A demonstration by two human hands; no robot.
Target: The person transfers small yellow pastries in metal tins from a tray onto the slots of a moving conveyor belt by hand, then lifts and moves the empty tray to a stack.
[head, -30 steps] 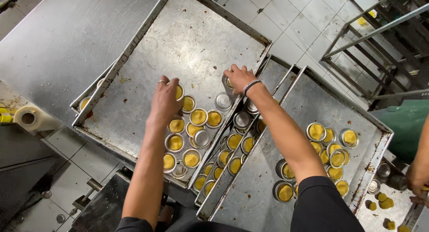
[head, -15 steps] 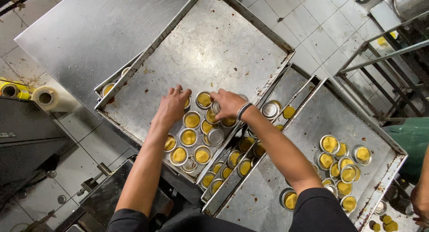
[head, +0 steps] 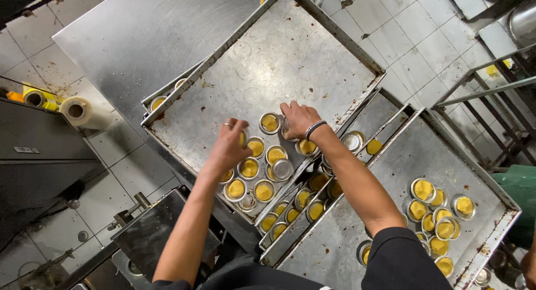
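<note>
Head cam looked straight down on stacked steel trays. Top tray [head: 268, 61] sat angled, mostly bare metal, w/ a cluster of small round foil cups of yellow filling [head: 249, 168] packed at its near end, rims touching, prob. kept tight so they wouldn't slide on the slick metal.

Left hand [head: 231, 145], ring on one finger, was curled over a cup at the left edge of that cluster; fingers bent down round its rim, closed on it as far as could be seen, though the cup itself was mostly hidden under the hand. Right hand [head: 297, 118], dark band at the wrist, was just beside the far end of the cluster, fingertips pinched on a cup's rim next to a filled cup [head: 269, 122]; grip partly hidden, so can't tell for sure it was lifted.

One empty cup [head: 282, 169] sat among the filled ones. More cups lay in the lower tray [head: 340, 156] underneath, showing in the gap. Right tray [head: 463, 156] held a second group of filled cups [head: 438, 212] at its right end, well apart from both hands. Paper roll [head: 78, 110] lay on the floor at left.
</note>
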